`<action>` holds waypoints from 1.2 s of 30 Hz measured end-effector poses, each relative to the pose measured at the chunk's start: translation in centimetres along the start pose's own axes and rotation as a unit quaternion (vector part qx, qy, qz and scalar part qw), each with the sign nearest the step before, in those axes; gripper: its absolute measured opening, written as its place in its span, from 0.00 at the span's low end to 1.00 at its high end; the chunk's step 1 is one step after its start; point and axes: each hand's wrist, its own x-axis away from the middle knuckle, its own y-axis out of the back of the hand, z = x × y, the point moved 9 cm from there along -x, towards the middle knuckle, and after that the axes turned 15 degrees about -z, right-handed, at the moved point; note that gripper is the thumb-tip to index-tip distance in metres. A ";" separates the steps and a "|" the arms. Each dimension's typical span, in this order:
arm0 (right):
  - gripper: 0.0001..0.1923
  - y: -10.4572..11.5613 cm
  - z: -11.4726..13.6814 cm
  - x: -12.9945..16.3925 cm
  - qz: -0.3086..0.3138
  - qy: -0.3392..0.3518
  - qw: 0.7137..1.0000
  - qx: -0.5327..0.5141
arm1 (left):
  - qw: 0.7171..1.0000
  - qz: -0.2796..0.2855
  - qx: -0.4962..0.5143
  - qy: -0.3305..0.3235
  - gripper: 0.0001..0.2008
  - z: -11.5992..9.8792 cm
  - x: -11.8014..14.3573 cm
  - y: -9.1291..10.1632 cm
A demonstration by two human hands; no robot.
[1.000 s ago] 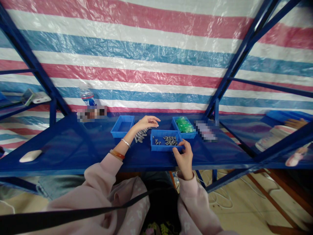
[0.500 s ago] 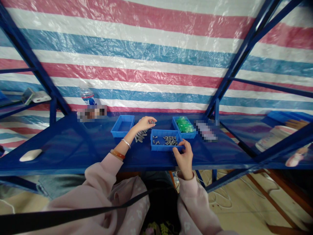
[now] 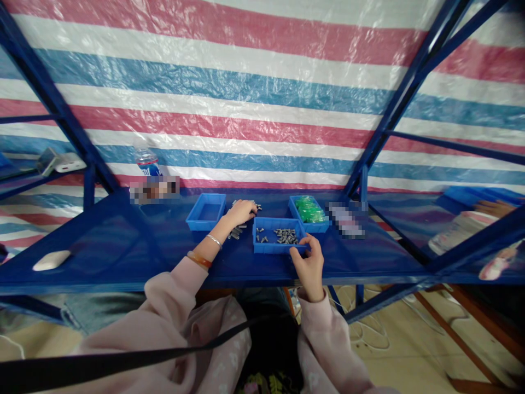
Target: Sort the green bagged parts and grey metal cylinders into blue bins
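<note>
Blue counter (image 3: 123, 241) spans mid-frame, striped tarp (image 3: 246, 109) behind. At centre, middle tray (image 3: 275, 247) holds small metal pieces (image 3: 286, 236). Empty tray (image 3: 205, 212) left, tray of green parts (image 3: 308, 209) right. Left hand (image 3: 241, 210), grip curled over loose metal pieces (image 3: 235, 232) between trays. Right hand (image 3: 308, 266) pinches the middle tray's near rim. Bottle (image 3: 146, 162) upper left.

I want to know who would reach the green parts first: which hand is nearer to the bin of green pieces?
Right. The right hand rests at the middle bin's near edge, just below the green-piece bin. The left hand lies on loose metal pieces beyond the middle bin.
</note>
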 end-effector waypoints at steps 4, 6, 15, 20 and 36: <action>0.07 0.0 0.2 0.0 0.002 0.004 1.000 -0.001 | 1.000 -0.012 -0.020 0.015 0.06 0.3 0.0 0.4; 0.07 0.0 0.2 0.0 0.004 0.003 1.000 0.000 | 0.999 -0.013 -0.023 0.020 0.05 0.4 0.0 0.4; 0.07 0.0 0.0 0.0 0.005 0.001 1.000 -0.005 | 0.999 -0.012 -0.006 0.042 0.05 0.8 0.0 0.4; 0.07 0.0 0.0 -0.1 -0.001 0.003 1.000 -0.010 | 0.998 -0.003 0.036 0.044 0.02 0.6 0.0 0.2; 0.07 0.0 0.1 -0.1 0.000 0.004 1.000 -0.002 | 0.899 -0.028 0.422 0.109 0.14 -1.4 -0.8 2.8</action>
